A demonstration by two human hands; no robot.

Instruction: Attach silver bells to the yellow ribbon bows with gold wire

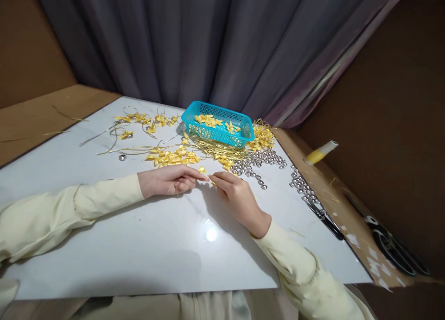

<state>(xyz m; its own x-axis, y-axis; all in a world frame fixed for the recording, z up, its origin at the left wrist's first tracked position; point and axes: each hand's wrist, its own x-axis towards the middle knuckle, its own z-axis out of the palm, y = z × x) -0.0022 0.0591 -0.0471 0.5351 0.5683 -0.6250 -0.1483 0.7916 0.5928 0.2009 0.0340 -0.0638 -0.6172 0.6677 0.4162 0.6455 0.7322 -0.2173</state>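
Observation:
My left hand (172, 180) is closed over the white board, its fingertips pointing right. My right hand (236, 197) meets it from the right with its fingers pinched. The fingertips of both hands nearly touch, and a small yellow piece (202, 170) shows just behind them; what the fingers grip is too small to make out. Beyond my hands lie a pile of yellow ribbon pieces (173, 158), a bundle of gold wires (219, 148) and many silver beads (264, 159).
A blue basket (217, 135) with yellow pieces stands at the back. Finished-looking wired bows (139, 118) lie at the back left. Black tweezers or snips (325, 219), large scissors (392, 246) and a yellow-and-white tube (320, 153) are on the right.

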